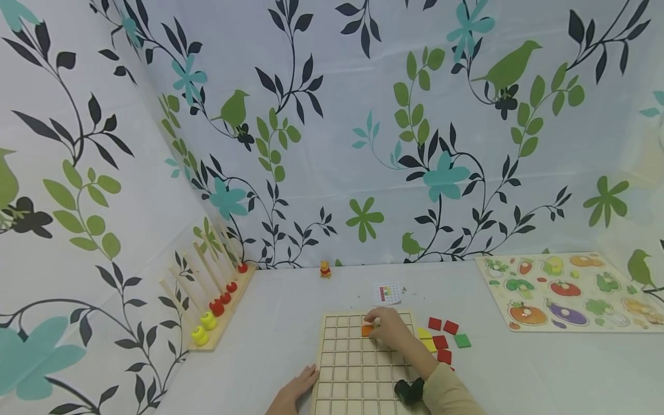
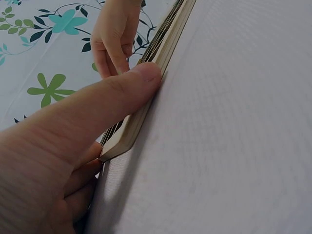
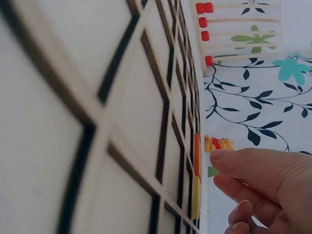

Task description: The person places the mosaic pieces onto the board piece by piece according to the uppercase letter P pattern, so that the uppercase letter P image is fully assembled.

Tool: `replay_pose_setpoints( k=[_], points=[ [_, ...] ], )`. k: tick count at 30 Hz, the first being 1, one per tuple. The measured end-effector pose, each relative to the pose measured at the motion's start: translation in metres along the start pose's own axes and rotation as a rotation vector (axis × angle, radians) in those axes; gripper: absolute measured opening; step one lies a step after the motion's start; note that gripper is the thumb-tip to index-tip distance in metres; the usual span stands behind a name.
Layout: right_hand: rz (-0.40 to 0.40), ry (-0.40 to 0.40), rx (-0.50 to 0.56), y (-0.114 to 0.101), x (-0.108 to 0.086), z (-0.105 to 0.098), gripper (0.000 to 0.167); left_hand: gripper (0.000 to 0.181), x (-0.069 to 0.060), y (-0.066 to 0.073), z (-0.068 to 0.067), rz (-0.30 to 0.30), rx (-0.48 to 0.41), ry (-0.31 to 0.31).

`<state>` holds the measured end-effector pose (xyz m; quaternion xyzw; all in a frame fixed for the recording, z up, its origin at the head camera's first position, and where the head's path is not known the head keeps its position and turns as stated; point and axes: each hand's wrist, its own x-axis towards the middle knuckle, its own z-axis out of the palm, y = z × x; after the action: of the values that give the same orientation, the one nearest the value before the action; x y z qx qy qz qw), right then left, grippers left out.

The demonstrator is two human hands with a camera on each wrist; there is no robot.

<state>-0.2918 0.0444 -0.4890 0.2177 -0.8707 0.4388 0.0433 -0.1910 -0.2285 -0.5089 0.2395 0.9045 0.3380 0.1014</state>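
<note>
My right hand [image 1: 386, 331] is over the far part of a wooden grid board [image 1: 339, 357]. In the right wrist view its thumb lies close to the index finger, with nothing visible between them. Beside those fingertips an orange tile [image 3: 197, 153] and a yellow tile [image 3: 196, 197] sit in the grid; the hand partly covers the orange tile [image 1: 367, 330] from the head. At the board's left edge rests my left hand [image 1: 301, 383]. Its thumb [image 2: 144, 75] touches the wooden rim [image 2: 129, 131], and the other fingertips are partly hidden at the corner.
Red tiles [image 1: 441, 342], yellow tiles [image 1: 425, 334] and a green tile [image 1: 462, 340] lie right of the board. Beyond it are a patterned card [image 1: 386, 294] and a small bear figure [image 1: 325, 269]. A bead rack [image 1: 210, 340] stands left, a vegetable puzzle [image 1: 568, 294] lies right.
</note>
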Motion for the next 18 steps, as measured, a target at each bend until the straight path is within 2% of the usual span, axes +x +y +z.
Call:
replay_pose_setpoints(
  k=[4, 10, 18],
  points=[
    [-0.016, 0.004, -0.002, -0.003, -0.002, -0.005, 0.023, 0.089, 0.0, -0.001, 0.0, 0.01, -0.014, 0.023],
    [-0.046, 0.03, -0.008, -0.009, -0.01, -0.015, 0.021, 0.087, 0.0, -0.008, 0.002, 0.075, 0.031, 0.042],
    [-0.034, 0.095, -0.032, -0.014, -0.022, -0.027, 0.022, 0.086, 0.0, -0.01, 0.003, 0.077, 0.042, 0.046]
  ],
)
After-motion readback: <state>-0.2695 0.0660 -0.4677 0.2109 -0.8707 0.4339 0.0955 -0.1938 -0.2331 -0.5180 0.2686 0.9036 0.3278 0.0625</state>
